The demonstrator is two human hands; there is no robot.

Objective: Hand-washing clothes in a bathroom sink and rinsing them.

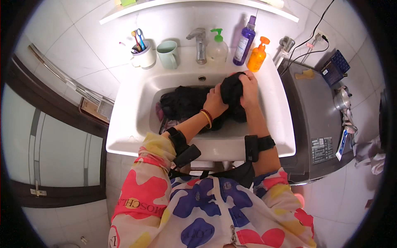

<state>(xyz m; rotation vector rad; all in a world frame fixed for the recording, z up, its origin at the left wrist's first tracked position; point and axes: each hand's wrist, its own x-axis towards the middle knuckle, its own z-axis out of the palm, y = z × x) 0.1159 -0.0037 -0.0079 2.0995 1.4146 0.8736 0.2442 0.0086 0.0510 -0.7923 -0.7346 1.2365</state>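
Observation:
Both hands hold a bunched black cloth (231, 88) above the white sink (269, 141). My left hand (215, 100) is closed on its left side, and my right hand (249, 90) grips it from the right. Below and to the left, more wet black fabric (184, 104) lies heaped in water in the basin. A small purplish patch of cloth shows at the heap's left edge. The kind of garment cannot be made out. Part of the cloth is hidden behind my fingers.
Along the sink's back ledge stand a toothbrush cup (144, 57), a green mug (167, 55), the faucet (200, 45), a clear pump bottle (217, 48), a purple spray bottle (244, 43) and an orange pump bottle (257, 56). A dark-topped appliance (308, 111) adjoins the right side. A shelf (198, 5) overhangs the back.

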